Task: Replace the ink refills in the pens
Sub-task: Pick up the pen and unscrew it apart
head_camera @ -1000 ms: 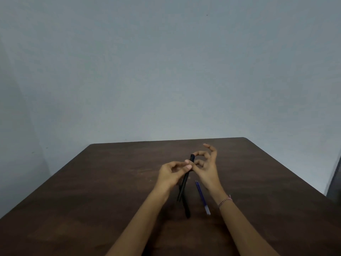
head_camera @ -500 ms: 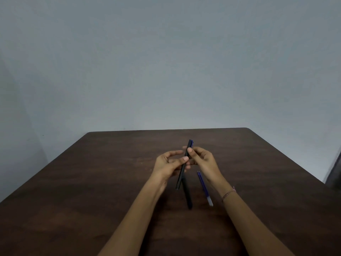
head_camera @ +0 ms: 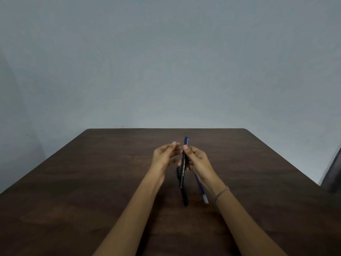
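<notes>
My right hand [head_camera: 198,160] grips a black pen [head_camera: 183,170] with a blue top end, holding it nearly upright above the table, thumb and fingers pinched on its upper part. My left hand [head_camera: 163,157] is just left of the pen, fingers spread and blurred, with nothing in it. A second black pen [head_camera: 184,197] lies on the table under the held one, pointing towards me. A thin blue ink refill [head_camera: 201,188] with a white end lies to its right, partly hidden by my right wrist.
The dark brown wooden table [head_camera: 92,182] ends at its far edge against a plain grey wall [head_camera: 166,61]. A dark object [head_camera: 334,172] stands beyond the table's right edge.
The held pen has swung more upright and risen a little. My left thumb and fingers, which pinched it before, have come off it. The pen and refill on the table have not moved.
</notes>
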A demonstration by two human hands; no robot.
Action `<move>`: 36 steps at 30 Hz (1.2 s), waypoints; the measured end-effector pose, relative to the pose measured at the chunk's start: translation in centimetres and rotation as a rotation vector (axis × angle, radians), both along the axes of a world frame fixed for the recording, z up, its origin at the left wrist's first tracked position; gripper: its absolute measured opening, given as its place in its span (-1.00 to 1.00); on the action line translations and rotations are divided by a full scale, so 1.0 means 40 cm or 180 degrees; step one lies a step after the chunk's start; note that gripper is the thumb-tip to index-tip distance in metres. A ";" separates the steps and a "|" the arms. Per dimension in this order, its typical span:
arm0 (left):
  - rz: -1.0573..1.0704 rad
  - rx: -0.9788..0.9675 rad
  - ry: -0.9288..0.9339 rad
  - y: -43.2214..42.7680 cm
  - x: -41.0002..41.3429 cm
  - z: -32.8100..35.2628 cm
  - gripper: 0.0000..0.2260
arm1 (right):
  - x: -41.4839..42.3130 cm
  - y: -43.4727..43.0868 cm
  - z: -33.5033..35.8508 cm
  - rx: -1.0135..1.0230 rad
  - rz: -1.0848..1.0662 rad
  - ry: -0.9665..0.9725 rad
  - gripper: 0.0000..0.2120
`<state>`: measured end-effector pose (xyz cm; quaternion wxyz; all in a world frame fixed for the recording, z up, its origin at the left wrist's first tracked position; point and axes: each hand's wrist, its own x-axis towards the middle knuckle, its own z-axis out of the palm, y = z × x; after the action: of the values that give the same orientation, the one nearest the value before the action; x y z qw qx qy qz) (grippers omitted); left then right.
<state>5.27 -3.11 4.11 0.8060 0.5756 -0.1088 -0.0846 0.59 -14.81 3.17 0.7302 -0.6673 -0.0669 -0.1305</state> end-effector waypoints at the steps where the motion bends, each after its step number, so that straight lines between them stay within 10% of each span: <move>1: -0.0202 0.0067 -0.0012 -0.005 -0.001 0.006 -0.83 | -0.001 0.004 -0.002 -0.0045 0.0038 0.0002 -0.61; 7: -0.1384 0.0060 0.0045 0.024 0.019 -0.006 -0.69 | 0.011 0.000 -0.009 -0.0135 -0.0004 0.0096 -0.56; 13: -0.0890 -0.0292 -0.0059 0.018 0.020 0.000 -0.81 | 0.016 0.012 -0.007 -0.0282 0.0243 0.0068 -0.80; 36: 0.0017 -0.0397 -0.0014 -0.009 -0.016 0.019 -0.93 | 0.044 0.077 -0.016 -0.0179 -0.0706 0.0347 -0.67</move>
<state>4.61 -3.45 4.88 0.8403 0.5247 -0.1140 -0.0742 2.34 -11.73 2.55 0.6949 -0.6968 0.0435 -0.1720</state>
